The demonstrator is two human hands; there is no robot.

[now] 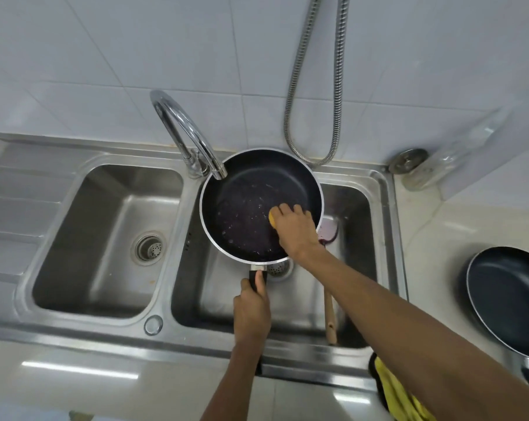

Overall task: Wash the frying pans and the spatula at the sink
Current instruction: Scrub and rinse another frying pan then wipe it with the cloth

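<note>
Fingers of the left hand [252, 308] curl round the black handle [255, 277] of the frying pan [245, 205], thumb on top; the right hand [293, 229] presses a yellow sponge [272, 219] onto the pan's dark, wet floor (fingers bent over it). The pan hangs over the sink's right basin [357, 214]; the spatula [330, 317] lies in that basin beneath.

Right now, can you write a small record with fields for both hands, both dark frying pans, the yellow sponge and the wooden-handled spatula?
left hand: grips the black handle of the dark round non-stick frying pan
right hand: holds the yellow sponge against that pan's inner floor
held pan: over the right steel sink basin, below the chrome tap
wooden-handled spatula: lies in that basin, handle end toward the front wall
second dark frying pan: on the pale countertop, right of the sink
</note>
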